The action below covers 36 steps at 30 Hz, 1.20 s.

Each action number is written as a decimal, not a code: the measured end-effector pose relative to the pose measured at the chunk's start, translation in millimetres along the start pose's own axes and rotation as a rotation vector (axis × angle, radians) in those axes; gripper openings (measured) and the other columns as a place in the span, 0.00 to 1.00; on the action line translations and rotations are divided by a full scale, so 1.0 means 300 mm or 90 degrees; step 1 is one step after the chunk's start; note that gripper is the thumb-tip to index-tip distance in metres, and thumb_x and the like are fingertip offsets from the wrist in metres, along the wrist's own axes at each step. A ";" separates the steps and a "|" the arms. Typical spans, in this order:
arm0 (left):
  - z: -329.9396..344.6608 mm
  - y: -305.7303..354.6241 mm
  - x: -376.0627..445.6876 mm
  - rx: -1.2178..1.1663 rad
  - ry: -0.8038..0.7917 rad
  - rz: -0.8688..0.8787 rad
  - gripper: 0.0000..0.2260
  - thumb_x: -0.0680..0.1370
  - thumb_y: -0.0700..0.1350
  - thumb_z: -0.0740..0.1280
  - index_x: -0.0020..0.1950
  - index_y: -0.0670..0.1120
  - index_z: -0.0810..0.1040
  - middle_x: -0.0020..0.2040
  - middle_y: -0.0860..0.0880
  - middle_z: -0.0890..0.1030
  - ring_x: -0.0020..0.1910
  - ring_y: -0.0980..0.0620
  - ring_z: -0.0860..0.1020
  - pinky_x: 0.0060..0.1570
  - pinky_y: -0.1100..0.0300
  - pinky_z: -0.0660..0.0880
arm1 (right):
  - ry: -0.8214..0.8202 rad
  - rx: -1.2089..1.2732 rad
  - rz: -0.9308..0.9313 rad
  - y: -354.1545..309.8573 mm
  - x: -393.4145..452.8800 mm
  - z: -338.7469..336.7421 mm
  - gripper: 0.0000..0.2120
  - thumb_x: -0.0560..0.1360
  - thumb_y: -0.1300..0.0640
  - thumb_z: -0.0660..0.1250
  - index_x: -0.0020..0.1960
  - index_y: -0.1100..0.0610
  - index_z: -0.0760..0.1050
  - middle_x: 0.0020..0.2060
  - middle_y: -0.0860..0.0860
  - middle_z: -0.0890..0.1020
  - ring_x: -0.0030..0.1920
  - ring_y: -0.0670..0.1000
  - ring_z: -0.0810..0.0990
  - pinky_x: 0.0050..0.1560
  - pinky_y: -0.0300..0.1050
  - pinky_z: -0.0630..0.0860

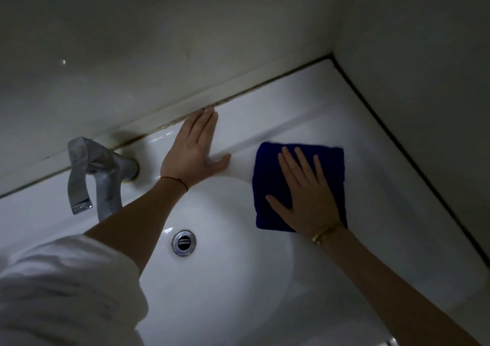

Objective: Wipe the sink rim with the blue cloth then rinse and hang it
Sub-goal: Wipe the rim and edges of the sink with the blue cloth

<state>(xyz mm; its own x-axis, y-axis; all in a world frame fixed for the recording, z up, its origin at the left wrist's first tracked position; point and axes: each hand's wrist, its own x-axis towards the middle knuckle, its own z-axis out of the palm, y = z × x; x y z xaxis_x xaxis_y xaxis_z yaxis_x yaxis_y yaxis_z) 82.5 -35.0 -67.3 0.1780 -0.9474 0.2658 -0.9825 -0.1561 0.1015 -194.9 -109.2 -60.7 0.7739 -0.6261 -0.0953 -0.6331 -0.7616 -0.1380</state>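
Observation:
A folded blue cloth (270,176) lies flat on the white sink rim (371,186), to the right of the basin. My right hand (305,189) presses on the cloth with straight, spread fingers and covers its middle. My left hand (196,149) rests flat on the back rim beside the wall, fingers straight and together, thumb out toward the cloth. It holds nothing.
A chrome tap (92,176) stands at the back left of the sink. The round basin has a metal drain (183,242) at its bottom. Walls close the sink in behind and on the right, meeting in a corner (331,54). A white sleeve (66,292) fills the lower left.

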 end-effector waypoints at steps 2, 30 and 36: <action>0.001 -0.002 0.001 0.005 0.001 0.002 0.38 0.76 0.60 0.66 0.77 0.37 0.60 0.76 0.39 0.65 0.76 0.41 0.60 0.76 0.50 0.59 | 0.000 -0.007 -0.009 -0.008 -0.001 0.017 0.37 0.78 0.35 0.49 0.79 0.55 0.50 0.78 0.52 0.54 0.78 0.55 0.51 0.77 0.59 0.47; 0.000 -0.006 0.001 -0.001 0.003 0.016 0.38 0.76 0.60 0.66 0.76 0.36 0.61 0.76 0.39 0.64 0.75 0.40 0.61 0.75 0.48 0.61 | 0.023 -0.002 0.131 0.059 0.105 0.001 0.30 0.81 0.41 0.48 0.79 0.52 0.50 0.78 0.54 0.55 0.77 0.58 0.53 0.76 0.59 0.47; 0.004 -0.007 0.002 -0.010 0.026 0.024 0.37 0.76 0.59 0.67 0.76 0.36 0.62 0.75 0.39 0.66 0.75 0.40 0.62 0.75 0.49 0.60 | -0.041 0.031 -0.050 0.006 -0.220 0.045 0.30 0.81 0.39 0.46 0.79 0.49 0.47 0.78 0.49 0.52 0.78 0.53 0.50 0.76 0.58 0.49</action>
<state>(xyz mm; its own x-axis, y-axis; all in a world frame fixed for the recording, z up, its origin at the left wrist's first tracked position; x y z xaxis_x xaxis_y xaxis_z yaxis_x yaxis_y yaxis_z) 84.7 -35.4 -68.5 0.1436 -0.9402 0.3088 -0.9876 -0.1160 0.1062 -247.1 -67.0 -67.9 0.8217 -0.5510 -0.1456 -0.5699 -0.7983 -0.1948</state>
